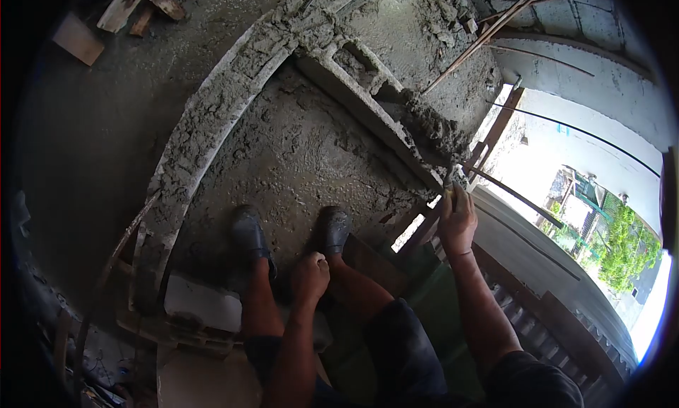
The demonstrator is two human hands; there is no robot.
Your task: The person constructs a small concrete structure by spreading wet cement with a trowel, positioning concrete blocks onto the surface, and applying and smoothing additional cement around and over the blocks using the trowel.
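My right hand [457, 220] is closed around the handle of a trowel [449, 176], held at the right end of a row of hollow concrete blocks [368, 118]. The trowel's blade is hard to tell apart from the dark wet mortar [435, 128] heaped on the blocks there. My left hand [310, 275] is curled into a fist in front of my shins, apart from the blocks. Whatever its fingers may hold is hidden. Between my feet and the block row lies rough grey mortar-smeared floor [283, 146].
A curved, mortar-covered block course [212, 111] runs along the left. Thin rods [484, 40] jut out at the upper right, near an opening [552, 139] to the outside. Wood scraps [127, 8] lie at the upper left. Loose blocks [201, 305] stand beside my legs.
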